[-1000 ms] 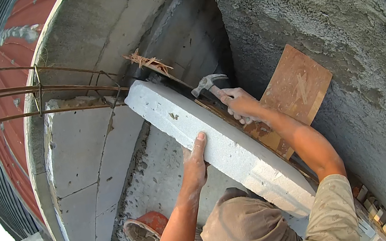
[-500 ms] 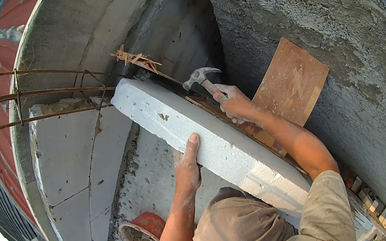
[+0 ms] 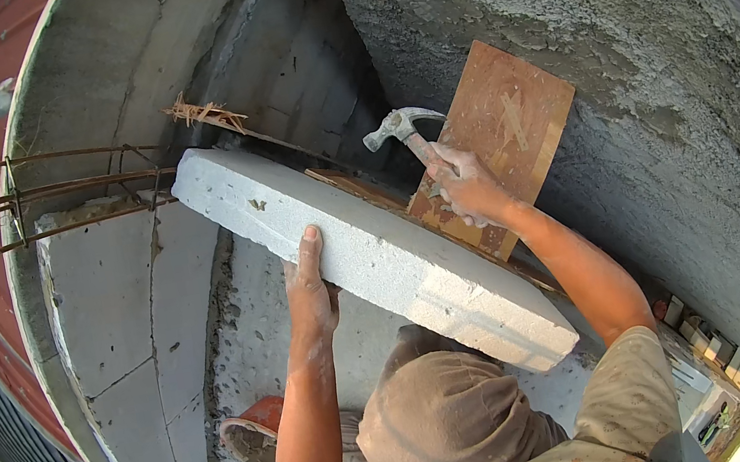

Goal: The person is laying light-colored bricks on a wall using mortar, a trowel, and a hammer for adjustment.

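A long pale lightweight concrete block (image 3: 363, 247) lies slantwise across the middle. My left hand (image 3: 310, 289) grips its near edge, the thumb on its broad face and the other fingers mostly hidden underneath. My right hand (image 3: 469, 186) is wrapped round the handle of a claw hammer (image 3: 399, 127). The hammer is raised beyond the block's far long edge, its metal head apart from the block. Behind the right hand stands a brown plywood board (image 3: 516, 111) with pale smears.
Rusty rebar rods (image 3: 82, 185) tied with wire stick out at left, ending by the block. A splintered wood strip (image 3: 211, 116) lies behind it. Block wall (image 3: 107, 311) stands left, rough plastered wall (image 3: 656, 79) right. A red bucket (image 3: 264, 414) sits near the left forearm.
The hammer and right hand have moved away from the block's far edge, up and to the right relative to it. The whole view has shifted; the left hand keeps its grip.
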{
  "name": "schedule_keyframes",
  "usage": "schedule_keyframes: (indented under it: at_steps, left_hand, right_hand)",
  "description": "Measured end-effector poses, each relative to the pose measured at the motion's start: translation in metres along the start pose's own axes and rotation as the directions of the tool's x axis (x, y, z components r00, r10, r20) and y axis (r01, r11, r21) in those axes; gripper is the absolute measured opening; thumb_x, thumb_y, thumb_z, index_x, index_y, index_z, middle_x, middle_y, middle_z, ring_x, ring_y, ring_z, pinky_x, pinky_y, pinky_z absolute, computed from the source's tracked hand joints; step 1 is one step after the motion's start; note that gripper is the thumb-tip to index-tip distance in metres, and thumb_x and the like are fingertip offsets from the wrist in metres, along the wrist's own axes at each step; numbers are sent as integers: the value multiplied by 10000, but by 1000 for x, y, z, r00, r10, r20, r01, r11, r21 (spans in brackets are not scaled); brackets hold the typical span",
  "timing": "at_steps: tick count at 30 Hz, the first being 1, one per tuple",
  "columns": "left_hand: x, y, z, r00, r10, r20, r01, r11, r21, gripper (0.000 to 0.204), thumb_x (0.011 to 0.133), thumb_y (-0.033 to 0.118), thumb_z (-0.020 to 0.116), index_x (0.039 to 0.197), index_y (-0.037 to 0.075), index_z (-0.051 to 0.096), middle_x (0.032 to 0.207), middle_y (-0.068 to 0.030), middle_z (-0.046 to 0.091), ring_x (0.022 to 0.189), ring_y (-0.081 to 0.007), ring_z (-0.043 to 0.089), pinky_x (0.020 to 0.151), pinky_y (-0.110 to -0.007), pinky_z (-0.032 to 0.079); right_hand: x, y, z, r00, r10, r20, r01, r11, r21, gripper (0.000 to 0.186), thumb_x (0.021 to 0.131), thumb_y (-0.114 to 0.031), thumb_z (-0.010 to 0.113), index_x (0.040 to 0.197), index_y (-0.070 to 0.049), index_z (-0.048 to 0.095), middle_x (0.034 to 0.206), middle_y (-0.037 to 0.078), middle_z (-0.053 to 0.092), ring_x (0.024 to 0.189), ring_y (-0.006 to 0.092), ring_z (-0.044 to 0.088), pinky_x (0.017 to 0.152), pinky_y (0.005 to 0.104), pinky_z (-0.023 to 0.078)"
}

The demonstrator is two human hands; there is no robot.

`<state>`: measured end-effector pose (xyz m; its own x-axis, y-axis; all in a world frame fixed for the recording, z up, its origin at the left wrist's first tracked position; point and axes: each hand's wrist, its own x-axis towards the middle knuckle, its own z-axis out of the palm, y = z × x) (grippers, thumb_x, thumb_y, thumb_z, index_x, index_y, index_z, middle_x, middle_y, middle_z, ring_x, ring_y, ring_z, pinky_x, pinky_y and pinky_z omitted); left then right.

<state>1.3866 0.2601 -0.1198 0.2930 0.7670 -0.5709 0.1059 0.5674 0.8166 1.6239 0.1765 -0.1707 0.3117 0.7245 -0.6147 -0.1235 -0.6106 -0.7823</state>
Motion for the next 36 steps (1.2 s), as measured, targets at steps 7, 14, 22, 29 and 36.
schedule_keyframes:
  at_steps: [7,14,22,29,36]
  left_hand:
    - [0,3,7,997,24,-77,-17,995,94,678,897,491,566,1280,-50,423,1093,-169,606,985,-215,640,856,-309,525]
    - [5,-2,9,992,114,-48,-110,990,83,750,887,448,601,1340,-54,277,1176,-229,520,1049,-273,604,867,-345,525]
    - [0,6,6,994,65,-87,-57,994,92,609,906,447,583,1285,-15,465,1221,-129,567,1101,-206,577,964,-309,450]
    - [-10,4,26,995,48,-85,-39,994,103,597,903,446,590,1299,16,469,1215,-109,573,1107,-200,570,961,-308,447]
    - [-14,-7,15,994,99,39,-105,977,186,876,867,494,612,1406,-14,145,1165,-262,508,937,-298,650,728,-395,572]
  right_hand:
    - [-6,-3,8,961,17,277,65,956,-285,403,965,-250,429,1329,-82,478,619,75,542,373,162,471,346,326,386]
    - [-6,24,10,979,-6,204,66,954,-291,468,974,-302,461,1415,-154,415,564,64,523,362,148,466,337,301,385]
    - [-67,46,-36,979,-11,204,62,968,-242,472,952,-217,502,1401,-91,429,791,142,630,382,172,484,373,309,426]
    - [-82,96,-63,983,57,175,-11,968,-250,456,926,-159,523,1354,-13,463,870,177,650,636,231,612,659,362,518]
    - [-151,51,-64,787,-603,-134,513,759,-402,424,886,-119,559,1266,60,503,1092,299,598,1029,399,611,843,375,503]
